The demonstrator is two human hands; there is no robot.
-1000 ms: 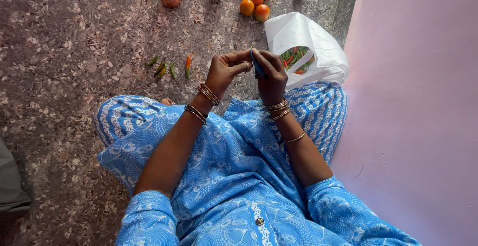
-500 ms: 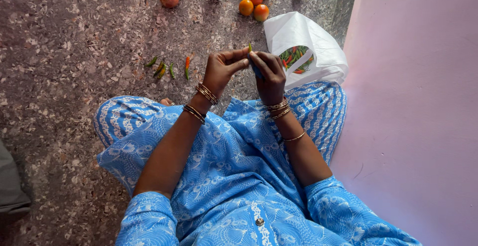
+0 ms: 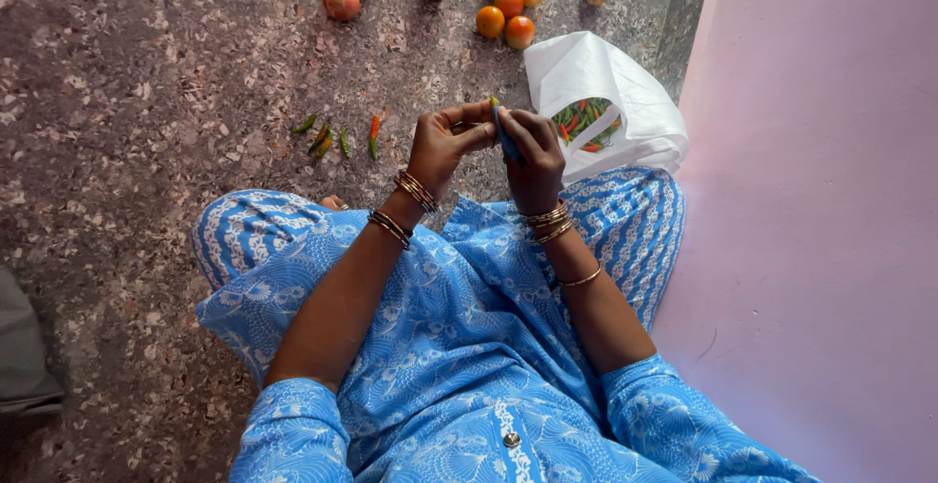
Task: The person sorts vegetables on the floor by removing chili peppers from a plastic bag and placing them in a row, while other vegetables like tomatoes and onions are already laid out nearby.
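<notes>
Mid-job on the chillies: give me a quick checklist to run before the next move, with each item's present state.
1. Chilli pinched between left hand and right hand: ok, only its green tip shows.
2. Blue tool in the right hand's grip: ok; what kind of tool, cannot tell.
3. White bag open, chillies within reach: ok.
4. Chillies on the floor lie apart from the knee: ok.
5. Stem removed from the held chilli: cannot tell.

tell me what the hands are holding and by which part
The left hand and right hand meet on a small green chilli; only its tip shows above the fingertips. The right hand also holds something blue, mostly hidden.
</notes>
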